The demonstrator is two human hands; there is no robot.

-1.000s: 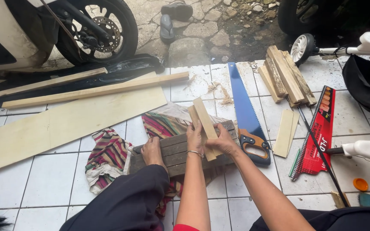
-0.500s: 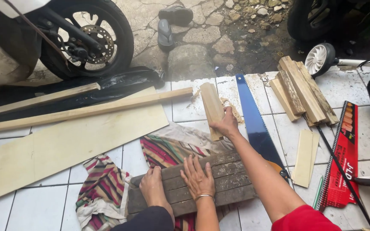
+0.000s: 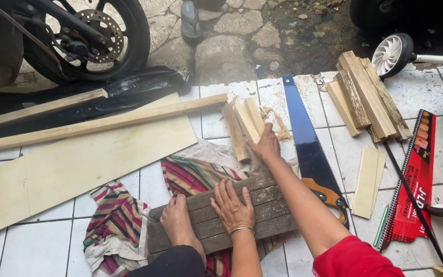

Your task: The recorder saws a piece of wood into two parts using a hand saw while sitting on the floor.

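Note:
My right hand (image 3: 266, 146) reaches forward and grips a short pale wood block (image 3: 249, 119), holding it on the tiles beside another short piece (image 3: 234, 134) that lies flat. My left hand (image 3: 232, 205), with a bracelet at the wrist, lies flat with spread fingers on a dark slatted wooden board (image 3: 262, 213). My bare foot (image 3: 178, 223) also rests on that board, left of the hand. The board sits on a striped cloth (image 3: 111, 220).
A blue-bladed handsaw (image 3: 301, 133) lies right of the blocks, its handle by my right forearm. Stacked wood offcuts (image 3: 367, 97), a thin pale strip (image 3: 367, 182) and a red saw sleeve (image 3: 416, 179) are at right. A wide plank (image 3: 78, 164), a long batten (image 3: 103, 123) and a motorcycle wheel (image 3: 93, 36) are at left.
My right hand has carried the pale block from over the dark board forward to the tiles near the saw. My left hand has stayed pressed on the board.

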